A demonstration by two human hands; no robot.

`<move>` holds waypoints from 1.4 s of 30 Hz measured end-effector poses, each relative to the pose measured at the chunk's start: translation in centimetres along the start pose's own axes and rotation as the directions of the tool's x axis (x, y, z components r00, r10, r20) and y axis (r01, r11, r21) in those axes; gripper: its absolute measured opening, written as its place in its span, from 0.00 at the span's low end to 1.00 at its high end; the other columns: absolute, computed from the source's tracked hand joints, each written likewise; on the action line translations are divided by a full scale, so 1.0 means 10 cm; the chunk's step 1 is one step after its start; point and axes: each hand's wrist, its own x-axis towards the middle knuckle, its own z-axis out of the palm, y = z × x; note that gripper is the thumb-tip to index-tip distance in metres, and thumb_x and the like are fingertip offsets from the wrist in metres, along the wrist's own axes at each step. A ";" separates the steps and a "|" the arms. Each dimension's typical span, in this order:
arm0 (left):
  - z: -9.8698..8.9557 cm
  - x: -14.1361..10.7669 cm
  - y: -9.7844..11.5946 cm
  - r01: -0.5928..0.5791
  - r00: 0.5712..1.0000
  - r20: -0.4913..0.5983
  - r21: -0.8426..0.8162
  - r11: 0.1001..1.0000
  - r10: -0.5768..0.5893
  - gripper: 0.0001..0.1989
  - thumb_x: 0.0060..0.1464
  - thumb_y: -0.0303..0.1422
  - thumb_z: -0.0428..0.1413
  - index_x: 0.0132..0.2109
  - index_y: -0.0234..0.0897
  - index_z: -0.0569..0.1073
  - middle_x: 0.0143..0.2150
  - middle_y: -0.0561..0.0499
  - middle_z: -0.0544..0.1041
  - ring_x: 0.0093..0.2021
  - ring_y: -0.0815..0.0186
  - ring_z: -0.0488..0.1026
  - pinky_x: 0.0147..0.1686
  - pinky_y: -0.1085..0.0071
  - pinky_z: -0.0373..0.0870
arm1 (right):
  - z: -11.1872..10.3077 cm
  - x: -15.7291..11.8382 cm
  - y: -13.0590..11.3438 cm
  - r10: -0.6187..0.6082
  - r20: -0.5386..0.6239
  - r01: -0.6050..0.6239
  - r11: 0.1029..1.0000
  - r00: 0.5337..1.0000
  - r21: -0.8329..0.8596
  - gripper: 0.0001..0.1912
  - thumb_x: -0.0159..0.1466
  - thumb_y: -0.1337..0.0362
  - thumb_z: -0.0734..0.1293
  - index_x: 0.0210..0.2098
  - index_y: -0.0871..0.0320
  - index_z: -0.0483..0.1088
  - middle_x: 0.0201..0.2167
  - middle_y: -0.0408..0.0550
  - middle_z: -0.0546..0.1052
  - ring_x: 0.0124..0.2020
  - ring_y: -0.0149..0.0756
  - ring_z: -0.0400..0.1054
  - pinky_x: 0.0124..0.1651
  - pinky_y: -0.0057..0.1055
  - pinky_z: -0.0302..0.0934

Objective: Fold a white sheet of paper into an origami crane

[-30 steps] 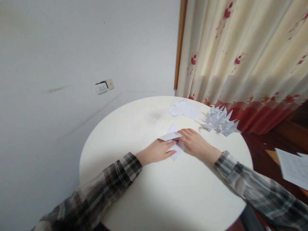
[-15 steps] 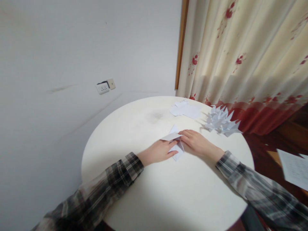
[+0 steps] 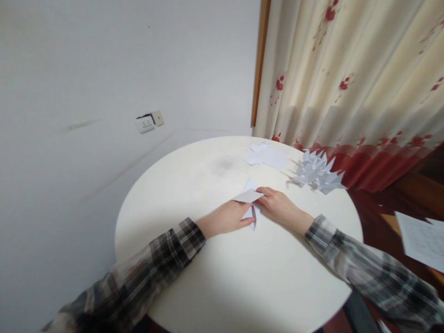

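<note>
A partly folded piece of white paper point(image 3: 248, 196) lies on the round white table point(image 3: 243, 277), between my two hands. My left hand point(image 3: 231, 217) comes from the left and is closed on the paper, its thumb along the lower point and its fingers partly hidden under a raised flap. From the right, my right hand point(image 3: 279, 206) pinches the paper's right edge, with its fingertips partly hidden by the folds. One pointed corner sticks out beyond the flap, another towards me.
Flat white paper pieces point(image 3: 266, 156) lie at the table's far side. Beside them stands a cluster of folded paper cranes point(image 3: 317, 171). Behind are a floral curtain point(image 3: 312, 78) and a wall with a socket point(image 3: 144, 124). Printed sheets point(image 3: 419, 240) sit at lower right, off the table.
The lower part of the paper has become narrower as its right side folds inward. My right hand has shifted slightly left, and the whole view has moved a little.
</note>
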 end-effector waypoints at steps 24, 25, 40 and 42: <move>-0.05 -0.07 -0.07 -0.104 0.987 0.111 -0.078 0.992 0.112 0.22 0.60 0.40 0.47 0.59 0.39 0.60 0.56 0.43 0.66 0.56 0.58 0.63 0.56 0.62 0.58 | -0.05 0.00 -0.05 0.131 0.140 -0.123 0.990 0.981 -0.065 0.09 0.64 0.69 0.58 0.41 0.62 0.68 0.41 0.53 0.70 0.32 0.31 0.69 0.33 0.26 0.60; -0.05 -0.07 -0.07 -0.104 0.987 0.116 -0.077 0.992 0.112 0.22 0.60 0.40 0.46 0.60 0.39 0.60 0.57 0.43 0.66 0.56 0.58 0.63 0.56 0.62 0.58 | -0.05 0.00 -0.04 0.128 0.138 -0.119 0.990 0.982 -0.068 0.09 0.64 0.69 0.58 0.41 0.62 0.67 0.41 0.53 0.70 0.33 0.31 0.69 0.33 0.26 0.60; -0.06 -0.07 -0.07 -0.077 0.987 0.134 -0.122 0.990 0.093 0.21 0.61 0.38 0.46 0.59 0.38 0.62 0.58 0.43 0.65 0.57 0.57 0.63 0.56 0.61 0.59 | -0.03 -0.02 -0.03 0.074 0.165 -0.057 0.992 0.983 -0.109 0.10 0.63 0.70 0.60 0.45 0.61 0.65 0.43 0.52 0.68 0.37 0.34 0.68 0.34 0.27 0.62; -0.06 -0.07 -0.06 -0.083 0.987 0.127 -0.129 0.988 0.100 0.21 0.61 0.39 0.46 0.59 0.39 0.62 0.58 0.43 0.65 0.56 0.57 0.64 0.56 0.62 0.59 | -0.03 -0.01 -0.03 0.078 0.170 -0.059 0.992 0.982 -0.115 0.10 0.63 0.70 0.60 0.44 0.61 0.65 0.43 0.52 0.68 0.37 0.34 0.68 0.33 0.27 0.62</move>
